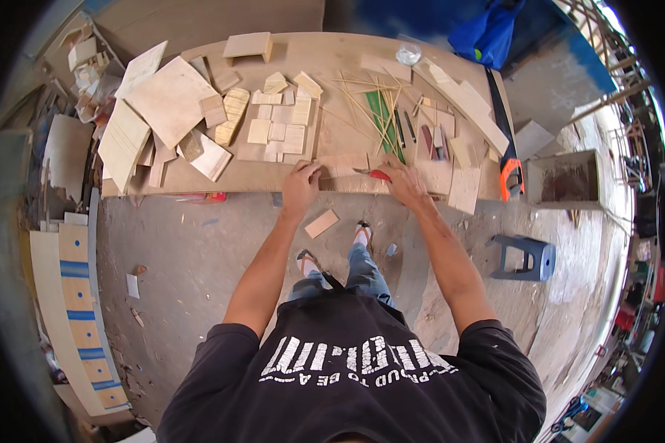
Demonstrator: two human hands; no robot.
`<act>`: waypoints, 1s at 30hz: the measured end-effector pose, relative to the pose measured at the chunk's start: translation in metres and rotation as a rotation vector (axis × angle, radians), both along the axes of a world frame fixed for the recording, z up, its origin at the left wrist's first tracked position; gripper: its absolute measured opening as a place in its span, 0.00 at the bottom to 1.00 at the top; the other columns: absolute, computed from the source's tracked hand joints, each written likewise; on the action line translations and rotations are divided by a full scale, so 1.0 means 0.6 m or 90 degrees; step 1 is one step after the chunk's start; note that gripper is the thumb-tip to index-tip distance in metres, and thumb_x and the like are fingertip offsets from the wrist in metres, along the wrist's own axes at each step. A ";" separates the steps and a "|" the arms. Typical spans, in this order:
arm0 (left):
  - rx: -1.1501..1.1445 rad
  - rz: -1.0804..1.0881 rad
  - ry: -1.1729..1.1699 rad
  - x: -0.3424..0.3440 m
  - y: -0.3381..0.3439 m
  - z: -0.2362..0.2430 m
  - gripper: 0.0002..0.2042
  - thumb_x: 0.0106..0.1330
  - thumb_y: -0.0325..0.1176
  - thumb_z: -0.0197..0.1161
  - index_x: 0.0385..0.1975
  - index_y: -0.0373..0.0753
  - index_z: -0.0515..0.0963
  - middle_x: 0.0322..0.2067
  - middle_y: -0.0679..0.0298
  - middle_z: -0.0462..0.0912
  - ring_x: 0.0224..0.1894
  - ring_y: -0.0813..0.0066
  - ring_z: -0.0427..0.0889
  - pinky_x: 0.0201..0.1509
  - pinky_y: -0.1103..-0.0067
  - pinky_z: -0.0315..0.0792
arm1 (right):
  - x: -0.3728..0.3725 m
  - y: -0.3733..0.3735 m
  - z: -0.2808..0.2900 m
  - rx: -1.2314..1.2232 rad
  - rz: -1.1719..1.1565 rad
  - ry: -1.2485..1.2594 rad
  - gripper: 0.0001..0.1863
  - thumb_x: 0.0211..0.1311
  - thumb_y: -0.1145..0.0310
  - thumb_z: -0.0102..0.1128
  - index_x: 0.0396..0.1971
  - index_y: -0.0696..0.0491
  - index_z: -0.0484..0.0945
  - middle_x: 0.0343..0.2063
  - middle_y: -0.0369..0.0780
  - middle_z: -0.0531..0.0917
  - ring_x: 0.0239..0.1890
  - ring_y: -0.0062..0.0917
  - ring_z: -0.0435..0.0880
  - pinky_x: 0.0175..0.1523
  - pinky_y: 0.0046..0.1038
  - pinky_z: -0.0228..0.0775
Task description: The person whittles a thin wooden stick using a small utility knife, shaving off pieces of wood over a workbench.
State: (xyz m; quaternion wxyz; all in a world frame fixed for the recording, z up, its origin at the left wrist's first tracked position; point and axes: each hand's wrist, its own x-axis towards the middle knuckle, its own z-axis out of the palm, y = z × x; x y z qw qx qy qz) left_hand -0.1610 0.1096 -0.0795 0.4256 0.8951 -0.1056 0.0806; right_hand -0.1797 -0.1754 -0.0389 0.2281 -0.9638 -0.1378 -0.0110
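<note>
The person stands at a long plywood counter (347,55) strewn with wood offcuts. The left hand (301,183) lies palm down, fingers curled, pressing on the near-left end of a flat pale rectangular wooden strip (343,162) that lies along the counter's near edge. The right hand (405,179) is closed around a red-handled cutting knife (377,175), whose short blade points left and meets the strip just right of the left hand; how tightly the fingers wrap the handle cannot be told, as the back of the hand covers them.

Beyond the strip, farther up the counter, a cluster of small square pale wooden tiles (281,122) lies in rows. To the right of the strip and farther back, thin bamboo sticks (369,100) fan out over a green cutting mat (384,118). Well left of the strip, large sheets of light plywood (170,100) overlap one another. Right of the strip, at the counter's end, an orange-handled hand saw (511,173) hangs over the edge. Below the strip, on the concrete floor (199,251), a small wooden offcut (321,223) lies near the person's sandalled feet, and a blue plastic stool (524,257) stands well to the right
</note>
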 end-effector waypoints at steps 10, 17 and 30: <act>0.051 0.109 -0.069 -0.027 0.023 0.000 0.07 0.61 0.26 0.65 0.38 0.41 0.84 0.41 0.64 0.82 0.35 0.60 0.85 0.38 0.68 0.78 | 0.042 -0.010 0.006 0.031 0.188 -0.016 0.12 0.53 0.74 0.64 0.39 0.54 0.80 0.40 0.39 0.83 0.38 0.42 0.85 0.41 0.38 0.78; 0.064 -0.013 -0.051 -0.009 -0.007 0.024 0.08 0.60 0.25 0.66 0.39 0.40 0.83 0.44 0.62 0.81 0.43 0.59 0.84 0.42 0.68 0.79 | 0.082 0.073 -0.006 0.151 0.018 0.056 0.11 0.57 0.71 0.63 0.41 0.50 0.83 0.38 0.41 0.84 0.41 0.43 0.84 0.44 0.42 0.77; 0.109 -0.027 -0.064 -0.016 0.006 0.017 0.10 0.60 0.26 0.66 0.41 0.40 0.81 0.46 0.61 0.80 0.46 0.57 0.82 0.45 0.68 0.79 | 0.092 0.095 -0.022 0.044 0.079 0.048 0.11 0.58 0.71 0.62 0.42 0.51 0.81 0.42 0.40 0.80 0.42 0.45 0.82 0.45 0.43 0.75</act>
